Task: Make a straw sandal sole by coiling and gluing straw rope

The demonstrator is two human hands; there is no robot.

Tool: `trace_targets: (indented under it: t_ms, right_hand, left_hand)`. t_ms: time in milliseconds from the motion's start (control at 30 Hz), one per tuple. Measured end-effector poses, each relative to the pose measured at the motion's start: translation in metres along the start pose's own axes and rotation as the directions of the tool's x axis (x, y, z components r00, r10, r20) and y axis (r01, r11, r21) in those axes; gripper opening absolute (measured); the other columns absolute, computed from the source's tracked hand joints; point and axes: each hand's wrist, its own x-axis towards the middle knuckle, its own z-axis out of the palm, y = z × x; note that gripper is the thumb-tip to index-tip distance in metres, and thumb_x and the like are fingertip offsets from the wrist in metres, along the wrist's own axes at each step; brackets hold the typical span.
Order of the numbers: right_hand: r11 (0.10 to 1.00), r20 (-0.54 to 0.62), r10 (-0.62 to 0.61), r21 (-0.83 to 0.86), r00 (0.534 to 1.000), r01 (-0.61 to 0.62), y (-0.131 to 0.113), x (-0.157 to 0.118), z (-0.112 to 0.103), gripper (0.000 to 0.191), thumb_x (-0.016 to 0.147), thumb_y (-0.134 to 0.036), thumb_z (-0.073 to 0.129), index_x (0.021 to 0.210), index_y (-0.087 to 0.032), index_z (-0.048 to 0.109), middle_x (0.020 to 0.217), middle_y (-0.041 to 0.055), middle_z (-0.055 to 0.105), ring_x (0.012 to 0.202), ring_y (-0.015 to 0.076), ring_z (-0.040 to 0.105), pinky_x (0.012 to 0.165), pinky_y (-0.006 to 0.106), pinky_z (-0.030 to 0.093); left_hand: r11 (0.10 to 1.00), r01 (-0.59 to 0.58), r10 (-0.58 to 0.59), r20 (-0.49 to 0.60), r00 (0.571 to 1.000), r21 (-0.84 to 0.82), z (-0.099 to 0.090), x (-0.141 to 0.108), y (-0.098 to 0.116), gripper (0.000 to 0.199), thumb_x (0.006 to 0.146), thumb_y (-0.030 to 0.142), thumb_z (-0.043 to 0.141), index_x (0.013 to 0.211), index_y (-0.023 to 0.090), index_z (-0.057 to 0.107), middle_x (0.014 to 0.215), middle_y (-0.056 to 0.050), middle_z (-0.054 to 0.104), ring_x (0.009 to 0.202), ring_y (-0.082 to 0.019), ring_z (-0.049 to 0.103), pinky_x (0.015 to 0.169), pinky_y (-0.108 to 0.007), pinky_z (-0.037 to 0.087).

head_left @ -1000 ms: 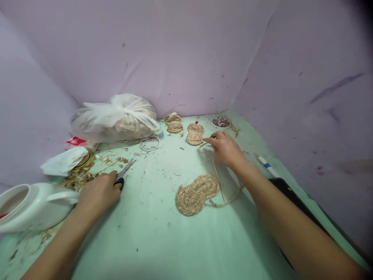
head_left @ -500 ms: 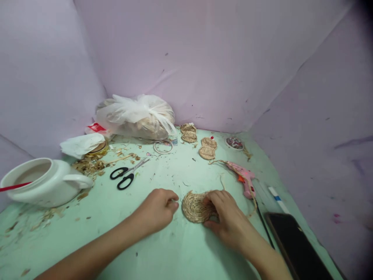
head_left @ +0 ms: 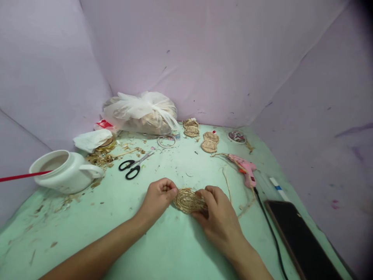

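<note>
A coiled straw-coloured disc is held a little above the green table, near its front middle. My right hand grips its right side, with fingers over the top and the thumb below. At the disc's left edge, my left hand is closed in a pinch, thumb and fingertip together; what lies between them is too small to make out. A thin loose strand lies behind my right hand. Beyond it rests a pink glue gun with a black cable.
Black-handled scissors lie left of centre, and a white pot holding a red stick stands farther left. Behind are a plastic bag, woven pieces and a small dish. A phone lies at the right.
My left hand has moved up to the disc's left edge and pinched there. The disc and my right hand have shifted left in view, and the disc is now tilted. The camera view has shifted slightly.
</note>
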Motion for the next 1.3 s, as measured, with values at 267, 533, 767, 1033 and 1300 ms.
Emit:
trace_targets:
  t_ms: [267, 533, 767, 1033, 1300]
  right_hand:
    - [0.995, -0.189, -0.095, -0.018, 0.977, 0.094, -0.012, -0.003, 0.003, 0.018, 0.077, -0.007, 0.052, 0.091, -0.018, 0.051, 0.085, 0.0062, 0.052, 0.073, 0.0181, 0.048, 0.06, 0.029, 0.041]
    - [0.983, -0.234, -0.048, 0.161, 0.971, 0.087, -0.015, 0.0, -0.009, 0.017, 0.076, -0.017, 0.06, 0.092, -0.016, 0.055, 0.083, 0.0065, 0.057, 0.075, 0.019, 0.052, 0.066, 0.034, 0.041]
    - [0.96, -0.217, -0.023, 0.268, 0.976, 0.082, -0.024, 0.0, -0.017, 0.023, 0.077, -0.015, 0.059, 0.099, -0.018, 0.059, 0.082, 0.0048, 0.061, 0.075, 0.0182, 0.056, 0.067, 0.035, 0.041]
    - [0.955, -0.207, 0.043, 0.295, 0.977, 0.02, -0.032, 0.007, -0.019, 0.012, 0.076, -0.011, 0.055, 0.078, -0.019, 0.062, 0.07, 0.0014, 0.061, 0.067, 0.0157, 0.053, 0.066, 0.034, 0.035]
    - [0.949, -0.201, 0.094, 0.314, 0.975, -0.027, -0.037, 0.014, -0.019, 0.01, 0.07, -0.012, 0.055, 0.068, -0.021, 0.059, 0.063, -0.0001, 0.06, 0.063, 0.0159, 0.053, 0.065, 0.033, 0.035]
  left_hand:
    - [0.993, -0.013, 0.021, 0.066, 0.998, -0.12, -0.006, -0.021, -0.006, 0.029, 0.075, 0.042, 0.058, 0.075, 0.013, 0.06, 0.042, 0.008, 0.036, 0.038, -0.004, 0.029, 0.037, -0.017, 0.021]
    - [0.995, 0.053, -0.047, 0.073, 0.996, -0.079, 0.001, -0.023, 0.005, 0.029, 0.072, 0.039, 0.06, 0.074, 0.011, 0.067, 0.039, 0.004, 0.047, 0.031, -0.003, 0.032, 0.033, -0.017, 0.025]
    - [0.967, -0.253, 0.253, 0.052, 0.966, 0.002, 0.005, -0.032, 0.006, 0.02, 0.075, 0.027, 0.057, 0.069, 0.01, 0.067, 0.072, -0.008, 0.064, 0.04, -0.005, 0.044, 0.038, -0.019, 0.037]
    - [0.855, -0.485, 0.487, 0.038, 0.873, 0.186, 0.006, -0.033, 0.002, 0.014, 0.076, 0.015, 0.054, 0.071, 0.013, 0.067, 0.066, -0.007, 0.067, 0.061, -0.015, 0.061, 0.058, -0.023, 0.049]
    - [0.82, -0.532, 0.525, 0.091, 0.846, 0.212, 0.005, -0.032, 0.002, 0.011, 0.074, 0.011, 0.054, 0.069, 0.014, 0.064, 0.067, -0.007, 0.065, 0.064, -0.016, 0.06, 0.06, -0.024, 0.048]
